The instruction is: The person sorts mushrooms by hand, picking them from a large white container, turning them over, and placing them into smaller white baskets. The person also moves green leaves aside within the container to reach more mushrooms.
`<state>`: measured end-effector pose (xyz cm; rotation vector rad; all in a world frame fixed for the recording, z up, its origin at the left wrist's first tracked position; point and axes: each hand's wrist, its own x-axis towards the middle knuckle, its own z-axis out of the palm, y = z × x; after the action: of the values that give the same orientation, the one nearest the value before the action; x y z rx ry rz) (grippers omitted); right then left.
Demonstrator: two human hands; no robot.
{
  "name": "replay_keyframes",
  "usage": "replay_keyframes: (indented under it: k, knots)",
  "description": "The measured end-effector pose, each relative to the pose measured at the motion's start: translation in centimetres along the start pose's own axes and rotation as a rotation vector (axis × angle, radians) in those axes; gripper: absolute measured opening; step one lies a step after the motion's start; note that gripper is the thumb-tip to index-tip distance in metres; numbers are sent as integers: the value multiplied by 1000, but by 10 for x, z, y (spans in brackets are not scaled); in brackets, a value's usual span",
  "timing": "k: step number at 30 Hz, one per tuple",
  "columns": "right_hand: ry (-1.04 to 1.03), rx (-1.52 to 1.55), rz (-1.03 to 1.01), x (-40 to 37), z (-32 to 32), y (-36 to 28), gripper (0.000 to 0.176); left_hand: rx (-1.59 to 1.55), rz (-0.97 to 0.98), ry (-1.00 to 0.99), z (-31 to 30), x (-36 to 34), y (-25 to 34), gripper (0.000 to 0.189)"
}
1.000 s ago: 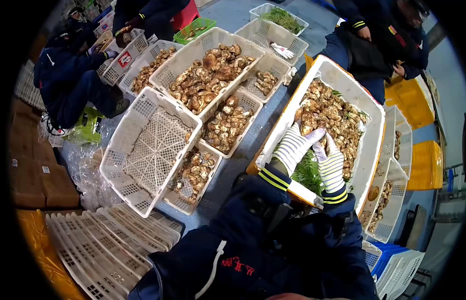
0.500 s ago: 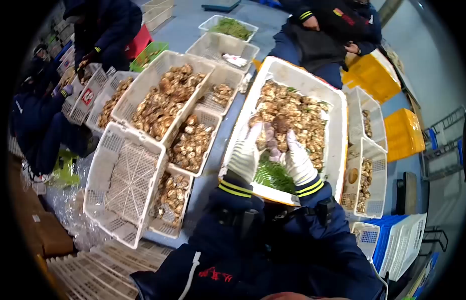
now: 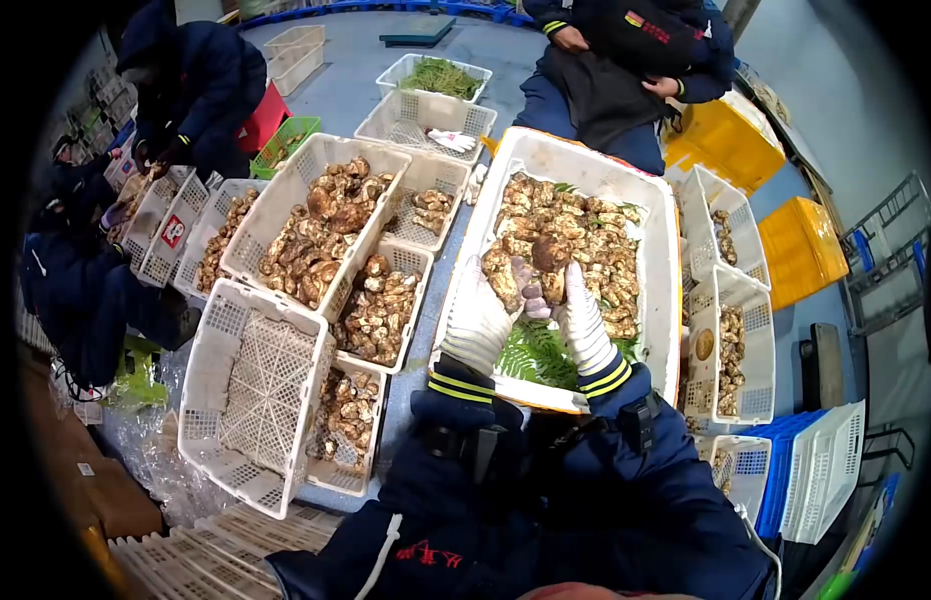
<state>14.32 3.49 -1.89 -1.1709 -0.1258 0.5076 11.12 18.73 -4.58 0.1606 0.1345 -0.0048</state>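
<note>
My left hand (image 3: 482, 318) in a striped glove holds a brown mushroom (image 3: 502, 282) against its palm. My right hand (image 3: 579, 322), gloved the same way, grips another mushroom (image 3: 549, 254) by its stem, cap up. Both hands are raised just above the near end of a large white tub (image 3: 665, 300) heaped with mushrooms (image 3: 585, 235). Green fern leaves (image 3: 538, 355) lie in the tub below my hands.
Left of the tub stand white baskets: one empty (image 3: 260, 385), others filled with mushrooms (image 3: 320, 230). Smaller baskets (image 3: 730, 340) sit on the right, yellow crates (image 3: 800, 250) beyond them. Seated people in dark jackets (image 3: 200, 90) work at the left and top. Stacked baskets (image 3: 205, 555) lie near me.
The view tilted up slightly. My hands rose out of the mushroom heap, each coming up holding a mushroom, and drew a little closer to me.
</note>
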Motion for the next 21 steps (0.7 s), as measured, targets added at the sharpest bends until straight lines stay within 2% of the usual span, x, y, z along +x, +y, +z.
replay_keyframes:
  k: [4,5,6,8,12,13,16,17,18,20,21]
  knots:
    - [-132,-63,-16,10,-20,10,59,16,223,127,21,-6,-12,49]
    - [-42,-233,-130,13,-28,21,59,5,184,45,25,-13,-12,48]
    - [-13,-318,-174,6,-21,19,59,-17,273,-6,4,2,-19,48]
    - [77,-552,-270,-7,-1,5,60,-33,264,10,31,-14,-22,50]
    - [75,-647,-350,-23,-4,-6,70,-127,159,-50,36,-15,-26,54]
    - [154,-713,-327,-26,-7,-7,75,-114,146,-45,37,-15,-30,55]
    - [182,-696,-277,-42,-12,-26,75,-97,48,-73,46,-22,-40,56]
    - [175,-540,-201,-57,-10,-38,73,-103,12,-33,47,-22,-43,52]
    - [256,-866,-423,-64,-31,-36,72,-124,-37,91,40,-21,-43,45]
    - [348,-771,-366,-96,-50,-58,72,-101,-94,97,50,-29,-50,39]
    - [423,-857,-408,-112,-75,-64,71,-97,-122,41,40,-25,-53,37]
